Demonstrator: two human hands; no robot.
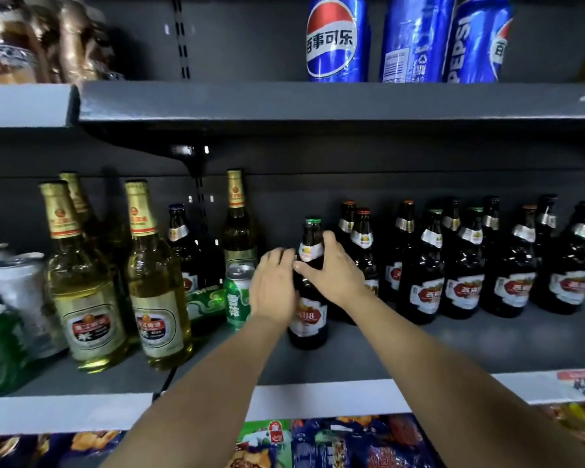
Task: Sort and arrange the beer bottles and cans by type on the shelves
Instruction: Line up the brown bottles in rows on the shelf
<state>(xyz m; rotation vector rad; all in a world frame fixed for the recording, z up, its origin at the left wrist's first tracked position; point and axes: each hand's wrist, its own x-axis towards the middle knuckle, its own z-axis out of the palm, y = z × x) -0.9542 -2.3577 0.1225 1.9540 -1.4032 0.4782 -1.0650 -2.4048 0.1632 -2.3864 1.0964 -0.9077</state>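
A dark brown beer bottle (309, 319) with a green cap and a red-and-white label stands upright in the middle of the grey shelf (385, 352). My right hand (331, 270) is wrapped around its shoulder and neck. My left hand (272, 285) presses against its left side. To the right stands a group of several matching dark bottles (463, 265). On the left are clear golden bottles (85, 285) with gold foil necks, one more dark bottle (183, 248), a green can (237, 295) and silver and green cans (17, 292).
The shelf above carries blue Pepsi cans (338, 38) at the right and brown wrapped goods (31, 38) at the left. Snack bags (335, 440) fill the shelf below. Bare shelf floor lies in front of the dark bottles.
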